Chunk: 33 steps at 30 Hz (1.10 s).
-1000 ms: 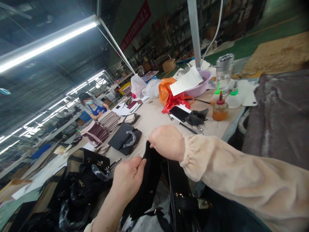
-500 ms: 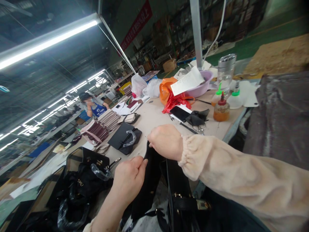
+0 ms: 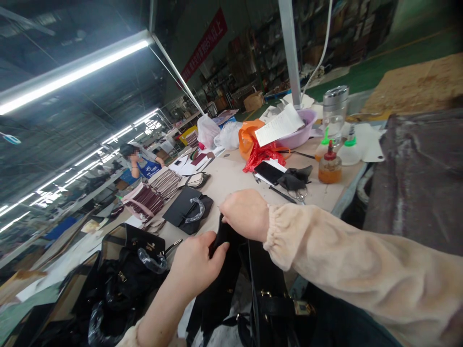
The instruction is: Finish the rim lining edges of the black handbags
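Note:
A black handbag [image 3: 265, 270] with gold-coloured fittings and a strap stands close in front of me. Its edge, or a black panel [image 3: 227, 262] beside it, is gripped between both hands. My left hand [image 3: 197, 262] pinches the near part of that edge, thumb on the side facing me. Farther along, my right hand [image 3: 246, 212] is closed over the same edge, its fingertips mostly hidden behind the knuckles. Whether the panel belongs to the handbag, I cannot tell.
Several black handbags [image 3: 126, 270] with plastic-wrapped handles crowd the left. Ahead lie a flat black bag [image 3: 184, 209] and stacked maroon pieces [image 3: 144, 200]. Rightward are a phone [image 3: 268, 172], scissors [image 3: 300, 193] and an orange-filled bottle [image 3: 330, 168]. A person [image 3: 144, 164] sits across the table.
My left thumb has shifted a little to the right and spread from the fingers, and the black edge now bends more between my hands. The camera view has moved slightly.

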Each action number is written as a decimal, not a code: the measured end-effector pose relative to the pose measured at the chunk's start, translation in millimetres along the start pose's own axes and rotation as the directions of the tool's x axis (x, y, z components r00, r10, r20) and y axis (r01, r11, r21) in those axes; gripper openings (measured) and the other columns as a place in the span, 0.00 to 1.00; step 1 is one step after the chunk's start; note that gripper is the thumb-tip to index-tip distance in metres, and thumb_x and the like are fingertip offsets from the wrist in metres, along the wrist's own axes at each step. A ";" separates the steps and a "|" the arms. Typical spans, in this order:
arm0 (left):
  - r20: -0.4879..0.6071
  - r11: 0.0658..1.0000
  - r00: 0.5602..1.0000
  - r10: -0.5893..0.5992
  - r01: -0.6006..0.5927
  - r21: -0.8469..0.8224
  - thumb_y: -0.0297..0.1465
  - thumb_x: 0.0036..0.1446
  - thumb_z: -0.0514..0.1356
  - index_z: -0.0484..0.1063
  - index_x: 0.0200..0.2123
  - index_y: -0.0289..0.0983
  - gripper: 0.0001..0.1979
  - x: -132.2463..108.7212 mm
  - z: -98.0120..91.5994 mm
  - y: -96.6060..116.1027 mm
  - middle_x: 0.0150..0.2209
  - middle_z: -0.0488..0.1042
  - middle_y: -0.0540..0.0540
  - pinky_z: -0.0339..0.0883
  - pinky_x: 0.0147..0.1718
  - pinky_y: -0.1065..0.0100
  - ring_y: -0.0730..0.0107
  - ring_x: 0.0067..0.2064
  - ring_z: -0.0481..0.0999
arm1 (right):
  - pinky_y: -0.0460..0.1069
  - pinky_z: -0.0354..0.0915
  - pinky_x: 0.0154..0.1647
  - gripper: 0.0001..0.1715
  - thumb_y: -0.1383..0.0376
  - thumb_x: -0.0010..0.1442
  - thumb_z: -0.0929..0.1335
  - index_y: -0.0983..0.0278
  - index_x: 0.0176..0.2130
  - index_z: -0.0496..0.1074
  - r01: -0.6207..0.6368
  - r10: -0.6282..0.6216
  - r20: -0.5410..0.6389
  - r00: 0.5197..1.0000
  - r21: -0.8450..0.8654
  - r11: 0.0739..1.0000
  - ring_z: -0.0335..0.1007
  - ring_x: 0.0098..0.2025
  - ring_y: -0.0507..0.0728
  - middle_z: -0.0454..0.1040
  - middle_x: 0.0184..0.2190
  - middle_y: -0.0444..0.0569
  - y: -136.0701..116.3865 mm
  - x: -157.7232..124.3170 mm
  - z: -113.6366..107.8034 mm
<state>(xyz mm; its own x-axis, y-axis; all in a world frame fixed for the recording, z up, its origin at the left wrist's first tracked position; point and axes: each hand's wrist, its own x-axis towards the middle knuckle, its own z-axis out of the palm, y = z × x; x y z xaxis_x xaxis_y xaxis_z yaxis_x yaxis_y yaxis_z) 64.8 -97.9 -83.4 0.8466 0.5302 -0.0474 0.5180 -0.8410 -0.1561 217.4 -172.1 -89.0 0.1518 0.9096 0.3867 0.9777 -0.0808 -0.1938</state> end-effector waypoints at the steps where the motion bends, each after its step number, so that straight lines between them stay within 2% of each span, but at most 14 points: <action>1: -0.001 1.000 1.000 -0.006 0.006 0.015 0.45 0.57 0.49 0.59 0.21 0.38 0.19 3.3 -0.5 0.6 0.18 0.63 0.51 0.44 0.22 0.69 0.72 0.21 0.63 | 0.48 0.63 0.26 0.11 0.67 0.57 0.64 0.66 0.28 0.75 -0.003 0.003 0.003 1.000 0.002 1.000 0.72 0.31 0.59 0.76 0.28 0.53 -0.4 0.1 -0.5; 3: -0.020 0.999 1.000 -0.014 0.014 0.034 0.47 0.57 0.48 0.62 0.23 0.38 0.20 11.1 0.0 1.6 0.20 0.68 0.49 0.46 0.23 0.69 0.69 0.23 0.67 | 0.48 0.63 0.27 0.11 0.67 0.57 0.64 0.66 0.29 0.75 -0.014 0.013 0.020 1.000 0.009 1.000 0.72 0.31 0.59 0.76 0.28 0.53 -0.9 0.2 -1.2; 7: -0.066 0.998 0.998 -0.015 0.019 0.063 0.40 0.60 0.46 0.67 0.28 0.38 0.17 26.0 4.4 2.9 0.27 0.75 0.44 0.50 0.26 0.68 0.64 0.30 0.74 | 0.49 0.63 0.29 0.10 0.65 0.57 0.65 0.66 0.30 0.75 -0.036 0.035 0.047 0.998 0.032 0.999 0.72 0.33 0.59 0.76 0.30 0.53 1.3 -1.4 -1.6; 11: -0.096 0.993 0.995 -0.037 0.048 0.110 0.39 0.62 0.43 0.68 0.26 0.38 0.20 33.6 7.1 3.0 0.28 0.76 0.43 0.51 0.26 0.67 0.64 0.31 0.75 | 0.50 0.64 0.36 0.11 0.62 0.58 0.64 0.64 0.36 0.74 -0.063 0.081 -0.115 0.990 0.150 0.987 0.71 0.38 0.58 0.75 0.34 0.50 8.6 -13.8 -1.8; 14: -0.113 0.987 0.992 -0.064 0.080 0.141 0.39 0.62 0.43 0.69 0.27 0.38 0.20 36.0 7.9 2.5 0.28 0.76 0.44 0.52 0.26 0.67 0.63 0.31 0.75 | 0.50 0.64 0.43 0.16 0.59 0.59 0.65 0.60 0.47 0.70 -0.110 0.191 -0.246 0.950 0.309 0.945 0.69 0.42 0.56 0.73 0.40 0.48 10.7 -39.1 -4.0; 17: -0.107 0.982 0.990 -0.088 0.104 0.157 0.39 0.61 0.43 0.70 0.27 0.37 0.21 37.2 7.8 2.7 0.28 0.76 0.43 0.54 0.27 0.68 0.63 0.32 0.75 | 0.52 0.65 0.46 0.24 0.58 0.57 0.66 0.59 0.53 0.65 -0.162 0.298 -0.263 0.918 0.437 0.885 0.68 0.45 0.57 0.70 0.45 0.49 2.4 -80.0 -4.0; 19: -0.097 0.981 0.991 -0.097 0.112 0.156 0.40 0.61 0.43 0.71 0.28 0.37 0.21 37.4 6.8 3.2 0.29 0.76 0.43 0.57 0.28 0.68 0.63 0.33 0.75 | 0.55 0.65 0.51 0.31 0.56 0.55 0.67 0.59 0.57 0.60 -0.189 0.334 -0.251 0.908 0.466 0.865 0.65 0.51 0.60 0.66 0.51 0.52 -10.1 -111.7 1.6; 22: -0.087 0.982 0.990 -0.112 0.124 0.143 0.40 0.61 0.42 0.72 0.30 0.36 0.22 37.6 4.1 4.6 0.30 0.76 0.41 0.60 0.30 0.67 0.61 0.35 0.76 | 0.56 0.68 0.49 0.44 0.54 0.51 0.69 0.58 0.62 0.51 -0.156 0.281 -0.262 0.923 0.413 0.898 0.61 0.56 0.65 0.60 0.57 0.56 -36.8 -153.7 22.1; 24: -0.079 0.983 0.989 -0.128 0.137 0.120 0.40 0.61 0.42 0.73 0.30 0.36 0.23 37.8 2.3 6.0 0.32 0.77 0.39 0.62 0.32 0.65 0.58 0.36 0.76 | 0.56 0.70 0.46 0.46 0.58 0.53 0.68 0.55 0.64 0.46 -0.027 0.117 -0.273 0.955 0.313 0.949 0.61 0.57 0.66 0.59 0.59 0.57 -56.8 -172.5 41.4; 25: -0.077 0.984 0.988 -0.137 0.145 0.103 0.40 0.61 0.42 0.73 0.30 0.35 0.23 37.9 1.7 6.9 0.32 0.77 0.38 0.63 0.33 0.64 0.57 0.37 0.76 | 0.56 0.71 0.46 0.46 0.60 0.54 0.67 0.54 0.65 0.43 -0.011 0.083 -0.261 0.962 0.264 0.965 0.59 0.58 0.66 0.57 0.60 0.58 -66.4 -178.6 51.3; 26: -0.076 0.985 0.986 -0.146 0.152 0.084 0.39 0.61 0.42 0.73 0.31 0.35 0.24 37.9 1.2 7.9 0.33 0.77 0.37 0.63 0.34 0.63 0.56 0.37 0.76 | 0.57 0.71 0.45 0.45 0.63 0.55 0.66 0.54 0.65 0.41 -0.008 0.071 -0.282 0.957 0.218 0.976 0.57 0.58 0.67 0.56 0.60 0.59 -74.9 -182.8 60.4; 28: -0.083 0.985 0.983 -0.162 0.166 0.046 0.39 0.60 0.41 0.74 0.31 0.33 0.24 37.6 0.4 9.9 0.34 0.76 0.34 0.64 0.36 0.60 0.54 0.39 0.75 | 0.61 0.69 0.46 0.48 0.70 0.54 0.65 0.51 0.65 0.39 -0.084 0.120 -0.273 0.954 0.138 0.987 0.53 0.60 0.69 0.52 0.62 0.58 -87.1 -186.6 74.4; 30: -0.092 0.985 0.981 -0.172 0.174 0.008 0.38 0.59 0.42 0.74 0.31 0.33 0.24 36.3 -1.2 10.9 0.35 0.76 0.32 0.64 0.37 0.58 0.52 0.40 0.75 | 0.60 0.69 0.46 0.51 0.73 0.52 0.64 0.54 0.65 0.35 -0.065 0.094 -0.284 0.954 0.112 0.992 0.53 0.60 0.70 0.46 0.64 0.60 -90.6 -187.1 79.9; 33: -0.086 0.982 0.979 -0.186 0.182 -0.057 0.36 0.56 0.45 0.75 0.29 0.32 0.21 31.5 -6.8 7.1 0.35 0.76 0.31 0.64 0.38 0.58 0.51 0.40 0.75 | 0.54 0.72 0.41 0.57 0.75 0.45 0.63 0.62 0.66 0.30 -0.067 0.106 -0.235 0.966 0.172 0.983 0.60 0.56 0.70 0.36 0.65 0.63 -80.7 -187.4 70.6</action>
<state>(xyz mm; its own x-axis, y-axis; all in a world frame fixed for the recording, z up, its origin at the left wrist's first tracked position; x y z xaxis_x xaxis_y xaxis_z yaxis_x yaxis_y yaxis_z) 96.0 -87.9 -79.4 0.7426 0.6663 0.0674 0.6694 -0.7353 -0.1055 99.8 -307.3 -209.5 0.2848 0.7747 0.5646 0.9260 -0.0700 -0.3710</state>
